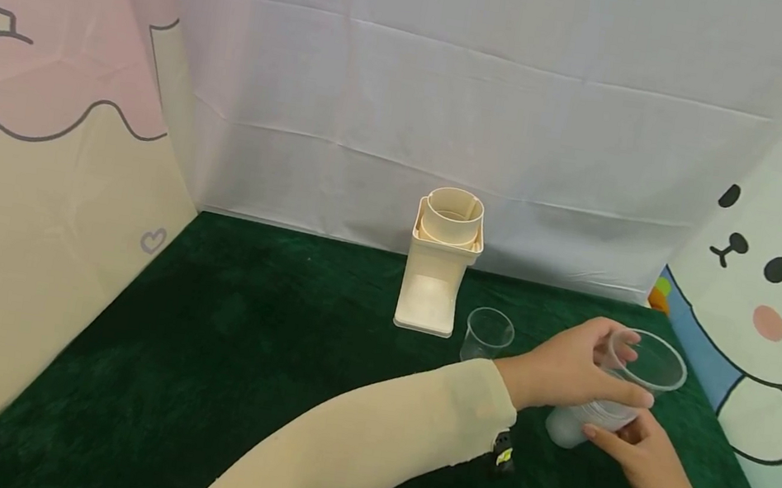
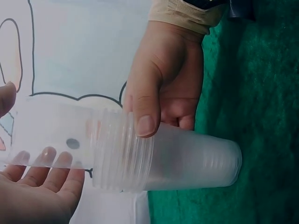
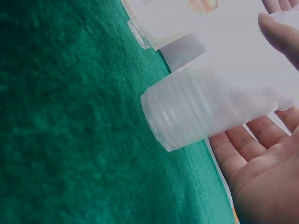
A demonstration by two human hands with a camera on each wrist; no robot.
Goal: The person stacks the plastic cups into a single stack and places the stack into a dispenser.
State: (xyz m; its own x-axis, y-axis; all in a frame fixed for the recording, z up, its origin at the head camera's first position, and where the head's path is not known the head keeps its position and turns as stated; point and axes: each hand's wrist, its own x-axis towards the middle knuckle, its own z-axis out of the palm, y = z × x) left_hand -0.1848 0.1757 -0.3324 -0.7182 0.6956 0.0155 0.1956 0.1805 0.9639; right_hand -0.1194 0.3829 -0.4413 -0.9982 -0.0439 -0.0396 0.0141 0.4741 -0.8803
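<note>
In the head view, from left to right, I see the loose cup (image 1: 488, 337) near the centre. In the right half, my left hand (image 1: 575, 374) curls around the upper cup (image 1: 655, 363). This cup and the cup stack (image 1: 566, 427) share one long axis, I judge the key relation, slanting from lower left to upper right. My right hand (image 1: 645, 463), lower, grips the stack.
</note>
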